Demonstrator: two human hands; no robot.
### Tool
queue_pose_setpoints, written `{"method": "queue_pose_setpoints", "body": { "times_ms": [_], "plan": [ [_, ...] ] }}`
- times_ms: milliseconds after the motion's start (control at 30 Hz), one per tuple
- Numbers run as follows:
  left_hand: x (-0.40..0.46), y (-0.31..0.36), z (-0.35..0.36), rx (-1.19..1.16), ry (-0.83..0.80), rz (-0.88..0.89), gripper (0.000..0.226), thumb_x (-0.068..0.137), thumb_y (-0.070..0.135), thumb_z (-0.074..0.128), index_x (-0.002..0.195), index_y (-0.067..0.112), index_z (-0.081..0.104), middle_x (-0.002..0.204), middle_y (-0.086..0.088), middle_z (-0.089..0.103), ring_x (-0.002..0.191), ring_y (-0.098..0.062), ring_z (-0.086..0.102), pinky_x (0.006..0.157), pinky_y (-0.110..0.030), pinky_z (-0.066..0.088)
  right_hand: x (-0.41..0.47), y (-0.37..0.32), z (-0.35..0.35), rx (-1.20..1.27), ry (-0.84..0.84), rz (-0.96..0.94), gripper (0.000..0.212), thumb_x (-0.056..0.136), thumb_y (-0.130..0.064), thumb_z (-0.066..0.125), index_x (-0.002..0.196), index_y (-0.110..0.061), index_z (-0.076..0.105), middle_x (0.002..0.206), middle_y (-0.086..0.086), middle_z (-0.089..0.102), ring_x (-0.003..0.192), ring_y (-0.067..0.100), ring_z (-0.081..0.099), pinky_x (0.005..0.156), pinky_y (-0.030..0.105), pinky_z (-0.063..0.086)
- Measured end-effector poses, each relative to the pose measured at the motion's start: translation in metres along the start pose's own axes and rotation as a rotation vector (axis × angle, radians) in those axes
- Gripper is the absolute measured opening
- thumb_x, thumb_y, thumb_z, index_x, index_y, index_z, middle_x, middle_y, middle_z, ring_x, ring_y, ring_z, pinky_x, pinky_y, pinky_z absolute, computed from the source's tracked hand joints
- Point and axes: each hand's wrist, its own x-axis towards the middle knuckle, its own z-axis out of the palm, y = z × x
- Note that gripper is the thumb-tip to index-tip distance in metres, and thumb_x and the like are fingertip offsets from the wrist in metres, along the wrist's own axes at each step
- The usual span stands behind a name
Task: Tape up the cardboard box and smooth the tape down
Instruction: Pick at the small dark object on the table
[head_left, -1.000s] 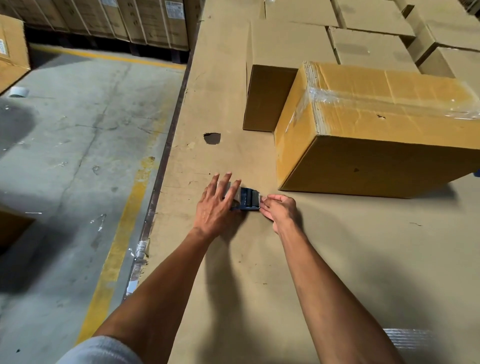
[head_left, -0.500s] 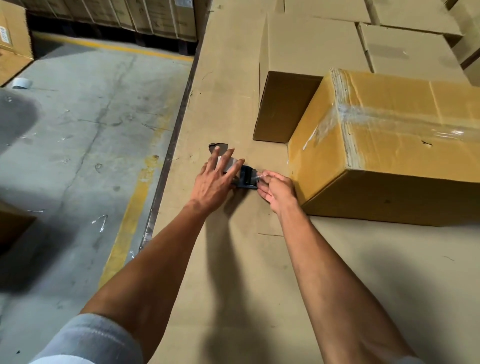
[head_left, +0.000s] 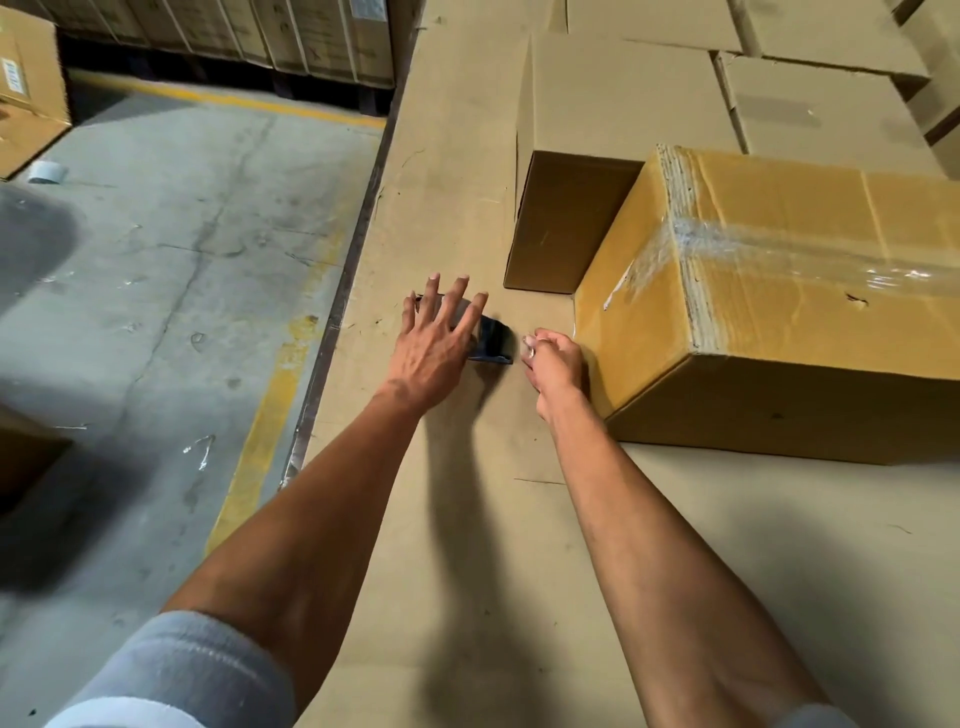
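Observation:
A yellowish cardboard box (head_left: 779, 291) lies at the right, with clear tape (head_left: 810, 247) running across its top and down its near-left face. A dark blue tape dispenser (head_left: 491, 340) rests on the cardboard-covered surface (head_left: 467, 519) just left of the box. My left hand (head_left: 434, 348) lies flat over the dispenser's left part, fingers spread. My right hand (head_left: 553, 358) is right of the dispenser, beside the box's near corner, its fingertips pinched on the clear tape end.
A brown closed box (head_left: 587, 156) stands behind the dispenser, with more boxes (head_left: 810, 98) at the back right. The surface's left edge (head_left: 332, 332) drops to a concrete floor with a yellow line. A tape roll (head_left: 47, 171) lies on the floor at far left.
My right hand has drawn away from the dispenser to the right, pulling the tape end toward the box. My left hand stays pressed on the dispenser. The view has shifted closer.

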Motion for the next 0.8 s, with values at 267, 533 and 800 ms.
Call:
{"method": "queue_pose_setpoints", "body": {
  "times_ms": [267, 533, 800],
  "plan": [
    [-0.033, 0.057, -0.063, -0.161, 0.119, -0.095, 0.070, 0.109, 0.034, 0.055, 0.168, 0.014, 0.023, 0.181, -0.012, 0.014, 0.168, -0.032, 0.013, 0.136, -0.053, 0.015, -0.079, -0.045, -0.026, -0.339, 0.020, -0.316, 0.030, 0.107, -0.015, 0.051, 0.128, -0.023, 0.071, 0.130, -0.001, 0.072, 0.113, 0.020, 0.066, 0.087, 0.022, 0.043],
    [-0.059, 0.143, -0.144, -0.319, 0.402, 0.108, 0.057, 0.111, 0.033, 0.035, 0.159, 0.003, 0.039, 0.170, -0.019, 0.038, 0.155, -0.035, 0.040, 0.127, -0.050, 0.037, -0.158, -0.083, -0.108, -0.505, 0.167, -1.034, 0.027, 0.102, -0.001, 0.052, 0.114, -0.010, 0.074, 0.113, 0.009, 0.077, 0.101, 0.023, 0.070, 0.085, 0.014, 0.037],
    [-0.076, 0.244, -0.159, -0.126, 0.312, 0.298, 0.066, 0.113, 0.037, 0.036, 0.173, 0.018, 0.016, 0.182, -0.008, 0.015, 0.168, -0.030, 0.013, 0.137, -0.052, 0.010, -0.146, -0.074, -0.252, -0.790, 0.523, -1.027, 0.058, 0.097, -0.004, 0.055, 0.153, -0.015, 0.048, 0.163, 0.013, 0.043, 0.150, 0.030, 0.039, 0.124, 0.049, 0.037]
  ]
}}
